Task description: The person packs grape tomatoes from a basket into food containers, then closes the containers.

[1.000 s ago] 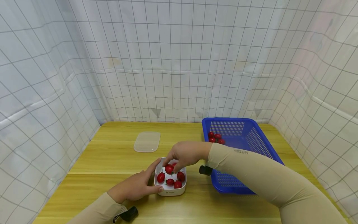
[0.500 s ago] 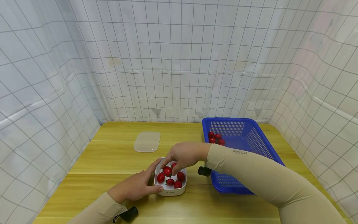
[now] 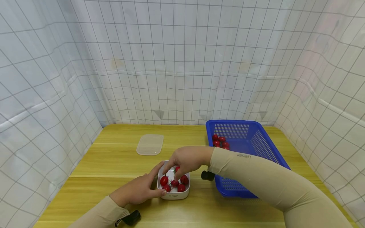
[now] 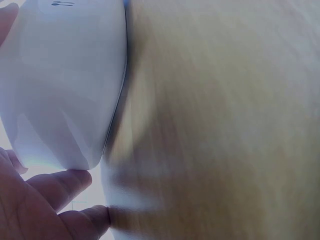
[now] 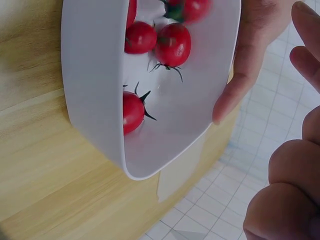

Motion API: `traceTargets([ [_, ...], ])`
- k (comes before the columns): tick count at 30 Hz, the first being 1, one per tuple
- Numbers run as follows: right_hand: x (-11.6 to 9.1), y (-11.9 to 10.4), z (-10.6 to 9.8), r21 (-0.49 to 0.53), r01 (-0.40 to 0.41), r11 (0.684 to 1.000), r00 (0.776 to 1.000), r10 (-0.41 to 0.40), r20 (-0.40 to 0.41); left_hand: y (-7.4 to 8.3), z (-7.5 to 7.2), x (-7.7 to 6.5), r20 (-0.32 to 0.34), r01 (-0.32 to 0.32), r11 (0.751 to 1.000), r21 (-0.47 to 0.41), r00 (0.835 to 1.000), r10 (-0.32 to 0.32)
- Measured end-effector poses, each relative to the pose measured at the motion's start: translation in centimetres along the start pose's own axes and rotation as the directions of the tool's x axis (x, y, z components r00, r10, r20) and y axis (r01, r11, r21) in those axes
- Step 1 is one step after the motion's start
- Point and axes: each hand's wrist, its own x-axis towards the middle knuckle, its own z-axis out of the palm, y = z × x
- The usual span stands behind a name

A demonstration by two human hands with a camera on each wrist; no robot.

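Several small red tomatoes (image 3: pixel 164 180) with green stems lie in a white rounded-square container (image 3: pixel 175 196). My left hand (image 3: pixel 139 189) holds the container from the left, thumb at its front rim and index finger along the far left side; in the left wrist view other fingers (image 4: pixel 62 187) are at its lower end. Over the container's far part hovers my right hand (image 3: pixel 186 159), fingers pointing down, with nothing visible between them. One tomato (image 5: pixel 195 7) in the right wrist view is blurred. My right fingers (image 5: pixel 285 185) there are apart from the tomatoes.
A blue plastic basket (image 3: pixel 273 147) stands on the right of the wooden table (image 3: pixel 119 158), with more tomatoes (image 3: pixel 221 139) in its far left corner. Behind the container lies a flat translucent lid (image 3: pixel 150 144). A checked white curtain (image 3: pixel 182 63) encloses the back and sides.
The tomato between my right fingers has been let go, and one now lies at the container's front left. My right hand has shifted slightly toward me. The left hand keeps its place.
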Motion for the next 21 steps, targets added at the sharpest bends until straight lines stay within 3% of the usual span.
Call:
traceTargets([
  [7, -0.4, 0.2, -0.3, 0.045, -0.035, 0.998, 0.999, 0.035, -0.014, -0.3, 0.2, 0.2, -0.002, 0.001, 1.000, -0.007, 1.000, -0.001],
  [13, -2.4, 1.4, -1.3, 0.137, -0.099, 0.986, 0.990, 0.111, -0.087, -0.2, 0.2, 0.2, -0.001, 0.006, 1.000, -0.002, 1.000, -0.006],
  [16, -3.7, 2.7, -1.8, 0.155, -0.143, 0.978, 0.976, 0.165, -0.140, -0.2, 0.2, 0.2, -0.004, 0.011, 1.000, -0.003, 1.000, -0.011],
  [21, -6.4, 5.9, -2.0, 0.178, -0.226, 0.958, 0.936, 0.265, -0.233, -0.2, 0.3, 0.2, -0.005, 0.019, 1.000, -0.008, 1.000, -0.019],
])
